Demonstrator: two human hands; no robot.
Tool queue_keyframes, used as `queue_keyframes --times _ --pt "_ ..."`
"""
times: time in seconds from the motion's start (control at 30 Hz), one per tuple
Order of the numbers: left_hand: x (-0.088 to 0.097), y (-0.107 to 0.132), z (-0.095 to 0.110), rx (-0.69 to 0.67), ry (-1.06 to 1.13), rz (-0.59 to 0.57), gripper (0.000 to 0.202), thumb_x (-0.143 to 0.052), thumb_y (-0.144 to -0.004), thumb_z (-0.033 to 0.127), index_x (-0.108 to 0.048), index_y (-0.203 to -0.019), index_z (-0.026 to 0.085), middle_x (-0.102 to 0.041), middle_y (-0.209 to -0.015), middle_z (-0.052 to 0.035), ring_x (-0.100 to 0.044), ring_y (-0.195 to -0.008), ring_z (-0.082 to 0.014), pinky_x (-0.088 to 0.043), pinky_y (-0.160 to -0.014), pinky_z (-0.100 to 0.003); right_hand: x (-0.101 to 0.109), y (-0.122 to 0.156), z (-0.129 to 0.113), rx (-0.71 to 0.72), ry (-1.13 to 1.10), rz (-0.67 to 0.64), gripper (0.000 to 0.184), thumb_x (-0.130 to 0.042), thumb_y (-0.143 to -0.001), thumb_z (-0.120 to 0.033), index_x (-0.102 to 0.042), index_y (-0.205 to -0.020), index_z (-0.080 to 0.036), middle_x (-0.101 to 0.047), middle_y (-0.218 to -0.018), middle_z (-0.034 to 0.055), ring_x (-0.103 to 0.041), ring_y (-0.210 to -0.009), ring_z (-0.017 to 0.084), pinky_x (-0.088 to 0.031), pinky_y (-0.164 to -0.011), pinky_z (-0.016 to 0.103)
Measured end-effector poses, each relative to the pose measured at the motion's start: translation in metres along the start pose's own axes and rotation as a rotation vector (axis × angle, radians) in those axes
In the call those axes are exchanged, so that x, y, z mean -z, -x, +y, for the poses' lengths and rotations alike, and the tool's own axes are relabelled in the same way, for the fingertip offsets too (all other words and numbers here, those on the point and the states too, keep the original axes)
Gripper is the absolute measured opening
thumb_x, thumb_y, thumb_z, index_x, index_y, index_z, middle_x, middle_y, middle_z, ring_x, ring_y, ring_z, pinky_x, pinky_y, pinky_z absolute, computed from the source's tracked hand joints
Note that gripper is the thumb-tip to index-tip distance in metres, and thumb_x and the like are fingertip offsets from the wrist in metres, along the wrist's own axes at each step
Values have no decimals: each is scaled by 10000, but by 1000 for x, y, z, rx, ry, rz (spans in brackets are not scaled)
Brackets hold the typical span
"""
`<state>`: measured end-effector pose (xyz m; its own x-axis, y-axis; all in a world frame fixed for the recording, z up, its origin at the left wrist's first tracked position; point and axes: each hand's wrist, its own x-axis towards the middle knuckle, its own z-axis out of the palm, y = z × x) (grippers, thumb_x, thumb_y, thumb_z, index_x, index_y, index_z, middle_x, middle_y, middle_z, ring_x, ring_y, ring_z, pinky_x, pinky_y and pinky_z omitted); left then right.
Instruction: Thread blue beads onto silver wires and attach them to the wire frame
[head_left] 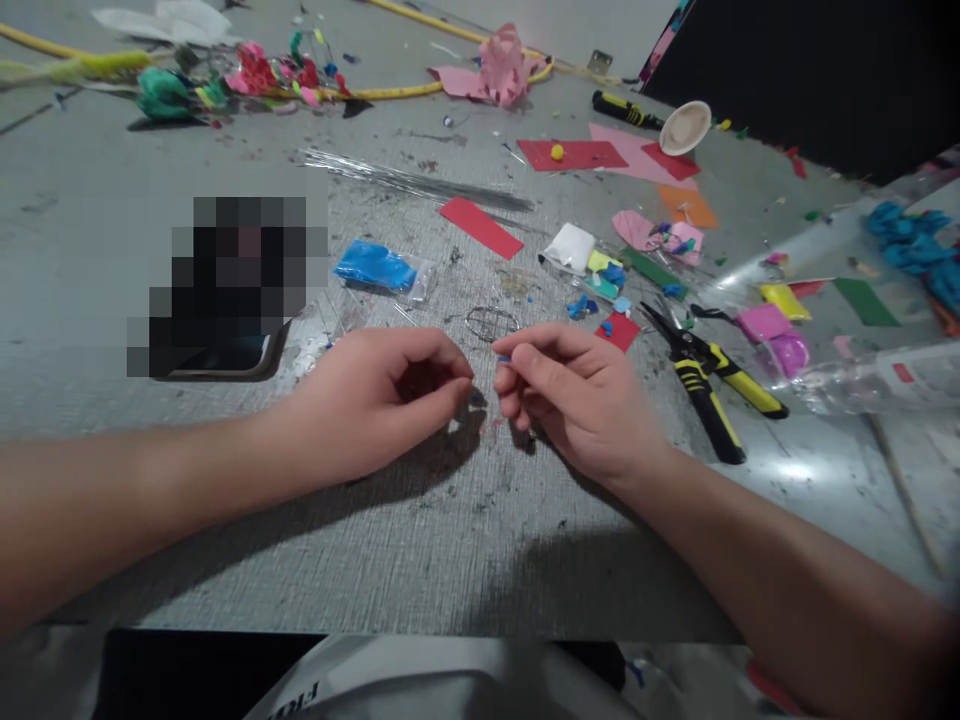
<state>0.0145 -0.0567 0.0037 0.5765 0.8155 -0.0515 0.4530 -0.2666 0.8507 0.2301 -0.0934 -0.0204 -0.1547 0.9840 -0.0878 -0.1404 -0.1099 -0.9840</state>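
My left hand (390, 400) rests on the grey table (420, 560) with its fingers curled into a pinch; what it holds is too small to make out. My right hand (577, 395) is also curled, pinching a tiny blue piece (502, 357) at its fingertips. The two hands' fingertips almost meet at the middle of the table. Just beyond them lies a small wire loop (491, 322).
Yellow-handled pliers (705, 375) lie right of my right hand. A blue bag (379, 267), red paper strip (480, 227), a bundle of thin wires (412, 182), coloured paper scraps, clay bits (772, 335) and a phone (225, 355) surround the hands. A paper cup (684, 127) lies far right.
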Motion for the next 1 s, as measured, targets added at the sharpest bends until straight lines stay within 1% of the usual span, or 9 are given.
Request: queue_keyframes --times 0.07,0.17,0.3,0.4,0.53,0.63,0.77,0.9,1.0 --pt "0 -3 -3 -132 -216 15 151 -668 -931 315 -754 -934 191 -720 -778 -32 -650 -678 -163 -490 -630 -274 2 -1 -1 7 55 60 335 -821 -910 -539 -737 -948 -217 -740 -742 -12 -663 -561 107 -518 -450 215" --pt "-1 -5 -7 -244 -375 2 216 -648 -946 337 -796 -996 187 -727 -853 -62 -677 -764 -197 -501 -699 -305 4 -3 -1 34 121 110 344 -812 -909 -550 -716 -912 -219 -723 -725 -15 -644 -559 106 -511 -458 218" --pt "-2 -5 -7 -239 -434 -24 252 -624 -969 336 -810 -1026 176 -739 -901 -76 -692 -795 -202 -496 -713 -305 8 -4 1 107 236 164 308 -763 -956 -526 -701 -943 -225 -705 -726 -20 -623 -565 107 -482 -465 226" --pt "0 -5 -6 -219 -445 -43 253 -639 -963 348 -813 -1044 183 -731 -861 -63 -679 -768 -199 -491 -706 -303 10 -4 2 233 392 178 227 -719 -995 -439 -696 -924 -224 -694 -725 -18 -610 -591 117 -485 -514 253" --pt "2 -5 -9 -245 -471 -31 251 -645 -963 360 -818 -1046 199 -734 -902 -74 -677 -794 -206 -498 -716 -305 12 -4 2 412 741 74 124 -679 -983 -248 -692 -865 -216 -715 -792 10 -645 -745 152 -517 -676 299" --pt "-2 -3 -11 -296 -493 -21 251 -610 -986 320 -834 -1022 213 -734 -928 -77 -688 -840 -206 -513 -766 -304 13 -7 2 419 897 -52 94 -652 -972 -182 -715 -905 -203 -716 -857 28 -641 -799 164 -503 -722 307" --pt "-10 -2 -12 -303 -561 -33 284 -571 -1011 261 -851 -1032 222 -734 -953 -80 -690 -865 -209 -518 -803 -322 16 -12 2 431 930 -150 128 -633 -993 -180 -726 -909 -200 -715 -881 40 -648 -849 179 -497 -771 325" --pt "-11 -4 -11 -303 -542 -32 276 -574 -996 219 -848 -966 207 -719 -911 -69 -691 -838 -202 -508 -777 -314 16 -14 1 411 917 -121 122 -654 -975 -174 -727 -880 -196 -719 -861 34 -648 -831 178 -480 -749 322" --pt "-4 -6 -11 -320 -420 -14 252 -594 -1003 257 -829 -930 205 -719 -891 -60 -685 -818 -185 -510 -770 -297 16 -15 1 395 908 -106 108 -665 -962 -174 -733 -880 -192 -715 -838 27 -642 -797 171 -466 -726 317"
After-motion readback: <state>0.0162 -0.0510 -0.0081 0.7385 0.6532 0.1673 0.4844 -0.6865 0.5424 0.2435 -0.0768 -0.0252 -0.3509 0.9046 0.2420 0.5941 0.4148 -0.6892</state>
